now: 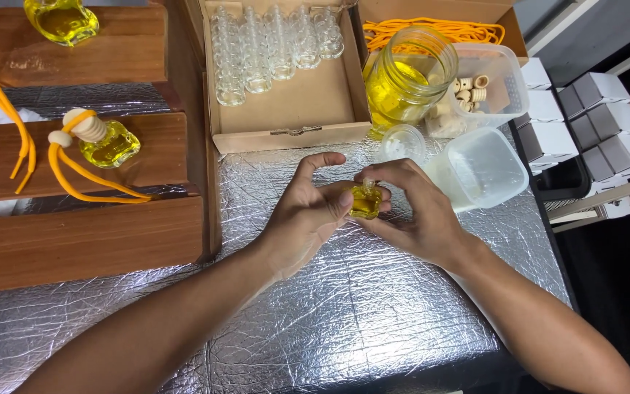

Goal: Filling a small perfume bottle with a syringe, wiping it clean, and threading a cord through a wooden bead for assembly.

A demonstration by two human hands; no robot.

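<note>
Bottle, small, glass, full of yellow liquid, sits pinched between both hands over the middle of the table. Table is covered in crinkled silver foil sheet, reflective, runs edge to edge; dark floor shows off its right side. Stepped wooden rack takes the left side, three dark brown tiers. Open cardboard box lies behind the hands, rows of empty clear bottles along its far end. A second box behind it holds a bundle of orange cord. Stack of small white-and-grey cartons stands off the table's right edge. Glass jar of yellow liquid stands right of the box, touching a clear plastic tub with wooden beads inside; another clear tub lies just right of the hands. Finished bottle with wooden cap and orange loop rests on the middle tier. Left hand: thumb and fingers closed on the bottle's left side, index finger raised. Right hand: fingers curled over the top, clamped on the bottle.
</note>
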